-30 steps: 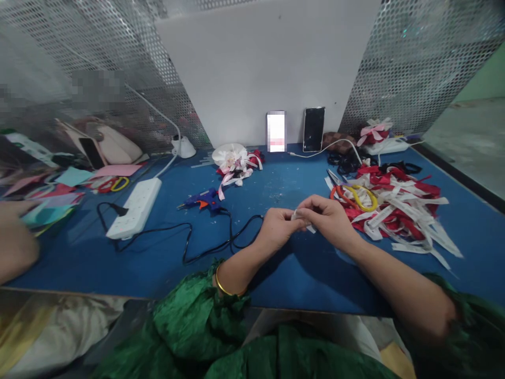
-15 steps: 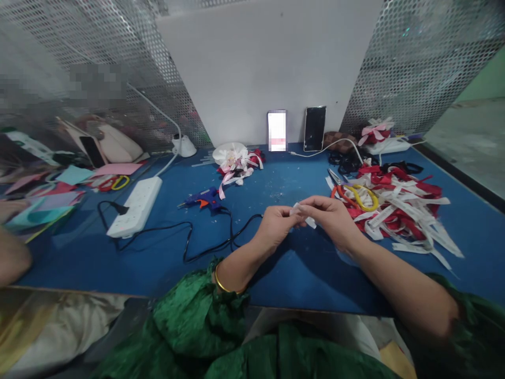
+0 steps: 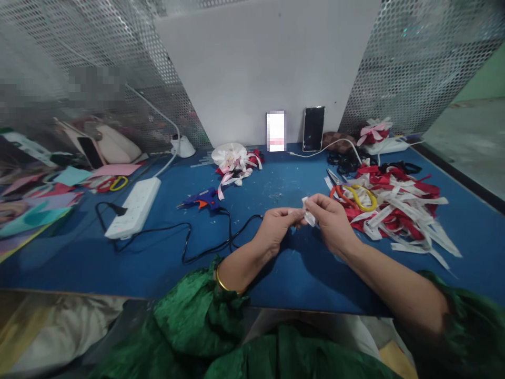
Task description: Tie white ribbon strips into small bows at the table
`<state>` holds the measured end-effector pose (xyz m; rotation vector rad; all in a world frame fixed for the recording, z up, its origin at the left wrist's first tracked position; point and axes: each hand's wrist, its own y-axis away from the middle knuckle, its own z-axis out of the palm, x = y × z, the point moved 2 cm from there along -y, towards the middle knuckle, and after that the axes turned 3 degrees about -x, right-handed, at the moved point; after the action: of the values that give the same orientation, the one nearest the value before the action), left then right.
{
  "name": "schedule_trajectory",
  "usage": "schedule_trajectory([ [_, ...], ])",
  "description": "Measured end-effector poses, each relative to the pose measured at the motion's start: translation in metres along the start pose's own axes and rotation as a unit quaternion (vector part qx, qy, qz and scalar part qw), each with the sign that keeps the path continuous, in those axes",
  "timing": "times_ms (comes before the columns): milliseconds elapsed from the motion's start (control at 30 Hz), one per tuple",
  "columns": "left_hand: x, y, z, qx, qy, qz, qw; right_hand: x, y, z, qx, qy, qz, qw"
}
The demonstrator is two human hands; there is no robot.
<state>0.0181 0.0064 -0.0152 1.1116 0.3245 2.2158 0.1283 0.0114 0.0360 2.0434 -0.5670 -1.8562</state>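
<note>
Lit phone [image 3: 276,131], upper center of frame: screen pixelated, any writing unreadable. White ribbon piece [image 3: 309,217] is just right of frame center, between the fingertips of both hands, above the blue desk [image 3: 221,279]. Left hand [image 3: 276,227] pinches its left side, thumb and fingers together; right hand [image 3: 333,222] pinches its right side, likewise. Ribbon pile [image 3: 410,210] and yellow-and-orange-handled scissors [image 3: 373,200] lie right of frame; blue glue gun [image 3: 202,199] lies left of center.
</note>
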Motion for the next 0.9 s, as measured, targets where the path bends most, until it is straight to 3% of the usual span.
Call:
schedule_trajectory([
  [167,-0.001,0.000,0.001,0.002,0.065,-0.021,0.998,-0.001,0.000,-0.003,0.010,0.139,-0.101,0.985],
  [367,0.007,0.005,0.000,0.049,-0.021,0.053,0.997,0.002,-0.006,-0.008,-0.008,0.069,-0.013,0.998],
  [633,0.010,0.002,-0.007,0.112,-0.017,0.066,0.991,-0.013,-0.007,-0.014,-0.038,0.149,-0.017,0.988],
  [767,0.011,0.002,-0.006,0.103,-0.048,0.077,0.991,-0.012,-0.006,-0.015,-0.018,0.186,-0.039,0.982],
  [900,0.009,0.003,-0.004,0.069,-0.076,0.075,0.992,-0.015,-0.006,-0.018,0.013,0.241,-0.105,0.965],
])
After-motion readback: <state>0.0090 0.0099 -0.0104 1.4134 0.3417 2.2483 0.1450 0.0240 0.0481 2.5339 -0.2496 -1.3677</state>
